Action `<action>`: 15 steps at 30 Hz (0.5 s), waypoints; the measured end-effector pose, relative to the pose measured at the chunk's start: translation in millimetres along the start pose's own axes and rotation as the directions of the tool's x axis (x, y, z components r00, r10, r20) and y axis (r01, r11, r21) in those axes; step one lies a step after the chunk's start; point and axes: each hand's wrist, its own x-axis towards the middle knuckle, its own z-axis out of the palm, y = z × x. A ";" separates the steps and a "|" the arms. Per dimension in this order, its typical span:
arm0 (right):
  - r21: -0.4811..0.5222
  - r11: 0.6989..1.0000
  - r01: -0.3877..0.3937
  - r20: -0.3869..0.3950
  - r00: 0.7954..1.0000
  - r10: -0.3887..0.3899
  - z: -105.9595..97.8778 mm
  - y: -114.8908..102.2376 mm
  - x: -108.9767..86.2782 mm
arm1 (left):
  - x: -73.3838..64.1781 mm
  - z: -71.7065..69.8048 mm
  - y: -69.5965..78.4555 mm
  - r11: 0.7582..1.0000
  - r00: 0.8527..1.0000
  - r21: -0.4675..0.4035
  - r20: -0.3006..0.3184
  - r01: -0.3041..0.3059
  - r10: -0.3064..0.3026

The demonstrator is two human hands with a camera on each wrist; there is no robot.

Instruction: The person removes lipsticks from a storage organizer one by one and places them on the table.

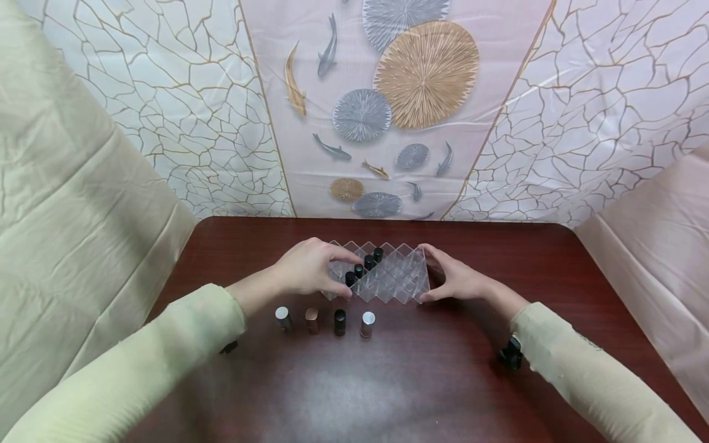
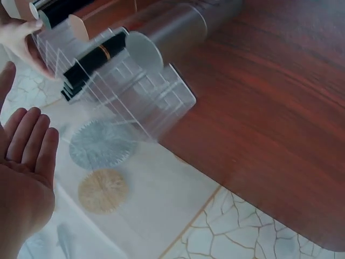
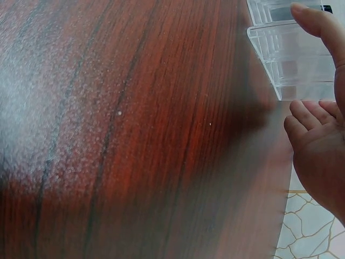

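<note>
A clear plastic lipstick organizer (image 1: 396,277) with diamond-shaped compartments sits toward the back of the table. Several black lipstick tubes (image 1: 369,263) stand in it in a slanting row on its left half. My left hand (image 1: 307,267) is over the organizer's left end, thumb and fingers spread apart; in the left wrist view its fingers (image 2: 32,135) are fairly straight and hold nothing. At the right end, my right hand (image 1: 456,278) grips the organizer between thumb and fingers, at its far and near corners. The right wrist view shows that thumb (image 3: 310,19) across the clear wall.
In front of the organizer, a row of lipsticks stands on the dark red wood table (image 1: 432,381): a silver-capped one (image 1: 283,317), a rose-gold one (image 1: 312,320), a black one (image 1: 340,322) and another silver-topped one (image 1: 367,324). Patterned cloth (image 1: 365,172) hangs behind the table.
</note>
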 end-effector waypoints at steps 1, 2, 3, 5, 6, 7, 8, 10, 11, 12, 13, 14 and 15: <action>-0.001 1.000 0.000 -0.001 1.000 0.000 0.1 0.1 0.0 | 0.5 -0.2 -2.1 1.000 1.000 0.002 0.004 0.006 -0.006; -0.003 1.000 0.000 -0.001 1.000 0.000 0.1 0.1 -0.1 | 0.9 -0.2 -4.2 1.000 1.000 0.004 0.007 0.013 -0.013; -0.004 1.000 0.002 -0.002 1.000 -0.002 0.1 0.1 -0.2 | 1.4 -0.1 -6.3 1.000 1.000 0.010 0.008 0.015 -0.015; -0.007 1.000 0.008 -0.002 1.000 -0.008 0.3 -0.3 -0.5 | 2.5 0.9 -10.3 1.000 1.000 0.020 0.012 0.020 -0.020; -0.010 1.000 0.012 -0.002 1.000 -0.012 0.3 -0.4 -0.6 | 3.1 1.8 -12.0 0.999 1.000 0.026 0.015 0.019 -0.019; -0.010 1.000 0.015 -0.001 1.000 -0.015 0.3 -0.7 -0.7 | 3.7 2.8 -13.6 0.999 1.000 0.033 0.017 0.015 -0.015; -0.012 1.000 0.018 0.000 1.000 -0.018 0.2 -0.9 -0.8 | 4.3 4.1 -15.1 0.999 1.000 0.047 0.018 0.006 -0.007; -0.012 1.000 0.019 0.000 1.000 -0.019 0.3 -1.3 -1.0 | 5.7 7.1 -17.8 0.998 1.000 0.059 0.023 -0.005 0.004; -0.012 1.000 0.019 0.000 1.000 -0.019 0.3 -1.1 -0.9 | 6.5 8.9 -19.0 0.998 1.000 0.065 0.023 -0.013 0.011; -0.011 1.000 0.016 0.001 1.000 -0.016 0.1 -0.9 -0.9 | 7.4 10.7 -20.2 0.997 1.000 0.070 0.024 -0.016 0.014; -0.008 1.000 0.011 0.001 1.000 -0.011 0.0 -0.7 -0.9 | 8.2 12.6 -21.3 0.997 1.000 0.076 0.024 -0.019 0.017; -0.008 1.000 0.007 0.001 1.000 -0.007 -0.2 -0.4 -0.9 | 9.0 14.7 -22.5 0.996 1.000 0.084 0.022 -0.021 0.019; -0.007 1.000 0.003 0.001 1.000 -0.003 -0.3 -0.2 -0.8 | 10.1 16.6 -23.5 0.996 1.000 0.085 0.020 -0.019 0.018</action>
